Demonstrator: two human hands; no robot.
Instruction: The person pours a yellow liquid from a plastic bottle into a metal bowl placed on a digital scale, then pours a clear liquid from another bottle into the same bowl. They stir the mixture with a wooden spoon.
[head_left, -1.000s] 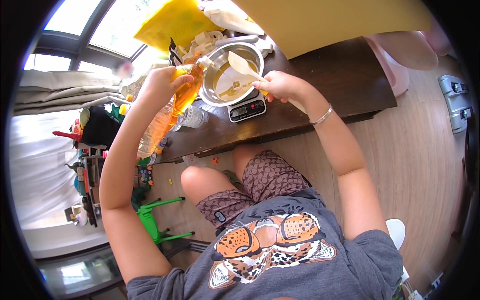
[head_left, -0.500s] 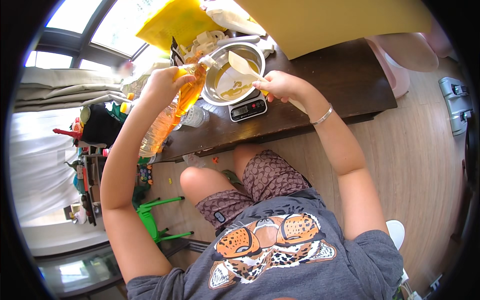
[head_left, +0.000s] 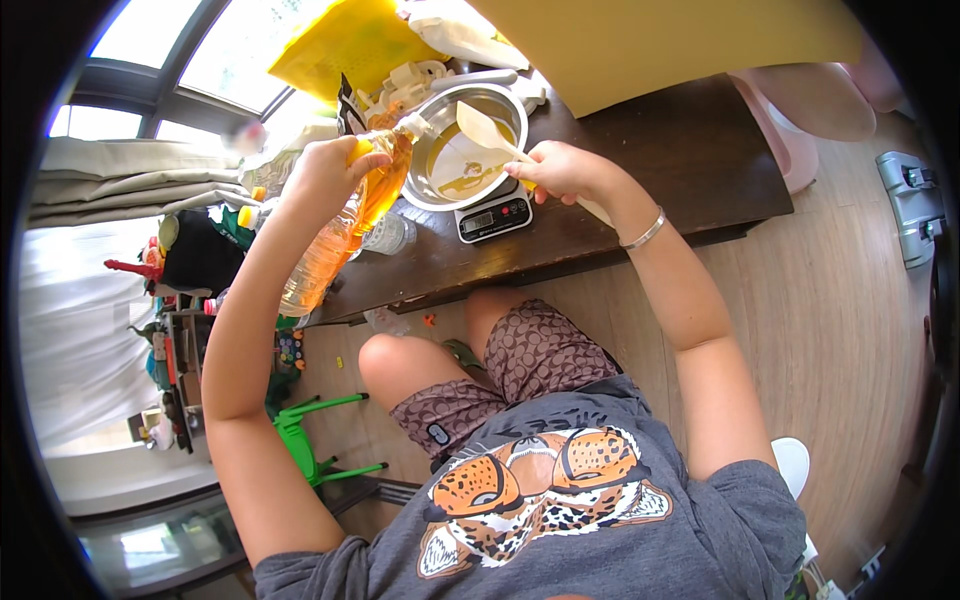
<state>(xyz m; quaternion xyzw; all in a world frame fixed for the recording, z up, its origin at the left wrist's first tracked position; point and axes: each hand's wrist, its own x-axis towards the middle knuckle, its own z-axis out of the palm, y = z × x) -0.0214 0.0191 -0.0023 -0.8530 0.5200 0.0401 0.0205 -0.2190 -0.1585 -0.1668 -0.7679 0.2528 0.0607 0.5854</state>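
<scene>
Fingers of the left hand [head_left: 322,180] clamp the tilted clear plastic bottle of amber oil [head_left: 345,225] over the round steel bowl [head_left: 462,150] at upper centre, the right hand [head_left: 562,170] gripping a pale spatula [head_left: 485,130]; too steep a tilt could overpour or splash onto the dark wooden counter [head_left: 640,170].

Dark wood counter [head_left: 640,190] mid-frame. Windows [head_left: 190,55] beyond its far-left end, bright daylight; pale curtain [head_left: 110,180] just below them. Light wood-plank floor [head_left: 840,330] right of counter. Green chair [head_left: 305,440] near counter's left end. Pink stool [head_left: 810,110] at right end.
</scene>
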